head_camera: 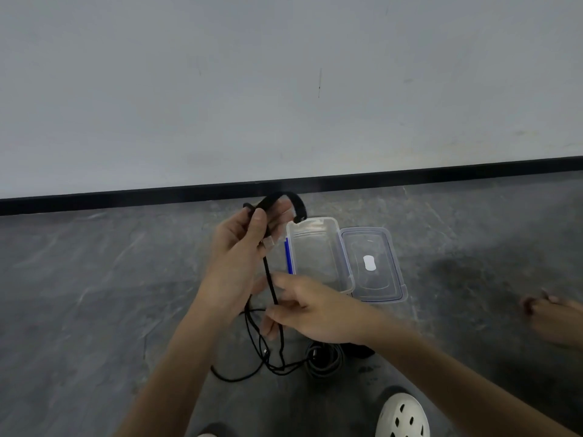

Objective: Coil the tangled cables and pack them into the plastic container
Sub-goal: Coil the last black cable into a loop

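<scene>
My left hand [243,244] is raised above the floor and grips a black cable [270,283] between thumb and fingers; a loop of it arches over the fingertips. The cable runs down from there to my right hand [303,305], which pinches it lower down. Below the hands the rest of the black cable lies in loose tangled loops [268,357] on the floor. A clear plastic container [318,247] with blue clips stands open just right of my left hand, and its clear lid [372,263] lies flat beside it.
A coiled grey cable bundle [325,357] lies on the grey floor under my right wrist. A white perforated shoe [402,416] is at the bottom. Another person's hand [555,316] rests at the right edge. A black skirting strip [126,200] runs along the wall.
</scene>
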Demonstrator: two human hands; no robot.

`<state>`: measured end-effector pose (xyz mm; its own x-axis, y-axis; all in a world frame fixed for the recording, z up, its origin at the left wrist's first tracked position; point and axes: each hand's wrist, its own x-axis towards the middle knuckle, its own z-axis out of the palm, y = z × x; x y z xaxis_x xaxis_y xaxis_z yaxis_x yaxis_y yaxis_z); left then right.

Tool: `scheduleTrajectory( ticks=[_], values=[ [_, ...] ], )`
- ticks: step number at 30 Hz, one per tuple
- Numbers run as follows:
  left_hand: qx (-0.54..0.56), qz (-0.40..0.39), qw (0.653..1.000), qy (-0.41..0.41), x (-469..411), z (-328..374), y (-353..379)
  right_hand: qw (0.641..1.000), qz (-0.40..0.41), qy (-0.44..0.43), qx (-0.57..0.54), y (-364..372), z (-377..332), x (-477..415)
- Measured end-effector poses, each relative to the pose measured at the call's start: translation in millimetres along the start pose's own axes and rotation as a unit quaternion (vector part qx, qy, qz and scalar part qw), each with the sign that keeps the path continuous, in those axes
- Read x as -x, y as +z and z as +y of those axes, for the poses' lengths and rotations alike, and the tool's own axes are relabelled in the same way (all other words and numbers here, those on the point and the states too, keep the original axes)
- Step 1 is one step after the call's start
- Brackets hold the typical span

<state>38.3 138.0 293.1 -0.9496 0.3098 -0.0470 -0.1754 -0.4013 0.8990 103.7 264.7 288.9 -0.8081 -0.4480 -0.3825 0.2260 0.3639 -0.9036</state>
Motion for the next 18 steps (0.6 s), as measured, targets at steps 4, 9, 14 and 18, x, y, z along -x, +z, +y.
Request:
scheduleTrajectory(
  ticks=[4,9,14,18],
  values=[
    [-0.083,0.054,0.995,0.019,-6,-4,-4,1.0,-0.008,-0.004,0.018,-2,-4,7],
    [-0.205,0.053,0.975,0.065,-9,-5,-10,0.999,0.05,-0.02,0.007,-18,-14,19],
    [-0.355,0.018,0.929,0.107,-12,-5,-14,0.992,0.029,-0.04,-0.115,-26,-20,37],
    [-0.437,-0.064,0.895,0.059,-10,-5,-16,0.991,0.091,-0.062,-0.07,-30,-16,37]
  ],
)
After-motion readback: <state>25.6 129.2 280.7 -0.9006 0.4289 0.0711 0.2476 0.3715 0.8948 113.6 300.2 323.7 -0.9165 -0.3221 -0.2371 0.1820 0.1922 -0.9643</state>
